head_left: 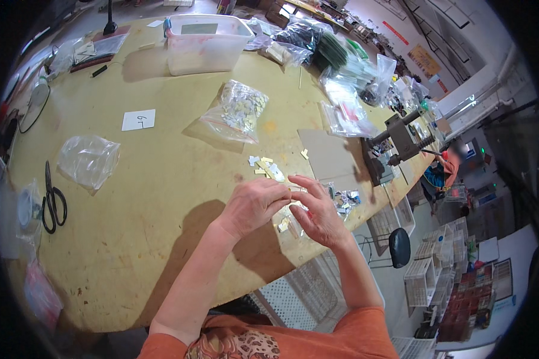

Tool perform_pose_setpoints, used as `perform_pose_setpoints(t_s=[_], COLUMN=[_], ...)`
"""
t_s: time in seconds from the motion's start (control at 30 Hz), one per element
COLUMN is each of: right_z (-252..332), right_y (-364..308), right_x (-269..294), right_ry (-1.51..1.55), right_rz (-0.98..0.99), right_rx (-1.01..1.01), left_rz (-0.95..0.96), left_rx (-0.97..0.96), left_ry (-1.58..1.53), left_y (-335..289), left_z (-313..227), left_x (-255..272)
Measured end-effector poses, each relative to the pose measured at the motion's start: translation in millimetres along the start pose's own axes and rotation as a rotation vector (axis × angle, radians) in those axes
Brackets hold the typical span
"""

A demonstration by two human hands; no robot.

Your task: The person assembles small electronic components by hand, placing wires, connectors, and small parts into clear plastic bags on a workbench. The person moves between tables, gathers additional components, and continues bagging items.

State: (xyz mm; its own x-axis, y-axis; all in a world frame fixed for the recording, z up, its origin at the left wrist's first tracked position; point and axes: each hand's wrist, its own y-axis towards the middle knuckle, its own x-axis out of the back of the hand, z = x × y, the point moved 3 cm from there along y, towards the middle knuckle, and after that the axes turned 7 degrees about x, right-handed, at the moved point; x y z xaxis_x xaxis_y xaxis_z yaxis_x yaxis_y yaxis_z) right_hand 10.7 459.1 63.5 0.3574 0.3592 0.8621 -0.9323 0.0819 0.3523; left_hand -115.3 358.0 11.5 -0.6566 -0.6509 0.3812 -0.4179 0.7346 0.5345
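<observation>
yellow tabletop [156, 179] beneath, left hand [254, 203] and right hand [318, 213] angle inward, fingertips [284, 194] close.

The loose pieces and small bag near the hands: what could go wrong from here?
The loose pieces lie just beyond the left hand, so its movement might scatter them. The small bag lies beside the right hand, near the edge of the table, so a bump could push it off.

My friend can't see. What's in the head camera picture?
A person's left hand and right hand are close together over a yellowish worktable, beside small pale flat pieces; anything held is unclear. Beyond lies a clear bag of similar pieces, with black scissors at left and a dark metal press at right.
</observation>
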Motion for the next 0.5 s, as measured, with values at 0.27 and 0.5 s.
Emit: perform_pose_setpoints(t_s=[0.27,0.5], right_z=[-83.8,-239.4], right_y=[7.6,25.7], right_x=[-3.3,-41.4], right_ry=[0.525,0.154], right_rz=[-0.302,-0.179], right_rx=[-0.579,-0.647], left_rz=[0.054,0.052], left_rx=[0.008,0.02], left_ry=[0.03,0.031], left_y=[-0.7,-0.8], left_z=[-1.5,2.1], left_x=[-0.8,0.8])
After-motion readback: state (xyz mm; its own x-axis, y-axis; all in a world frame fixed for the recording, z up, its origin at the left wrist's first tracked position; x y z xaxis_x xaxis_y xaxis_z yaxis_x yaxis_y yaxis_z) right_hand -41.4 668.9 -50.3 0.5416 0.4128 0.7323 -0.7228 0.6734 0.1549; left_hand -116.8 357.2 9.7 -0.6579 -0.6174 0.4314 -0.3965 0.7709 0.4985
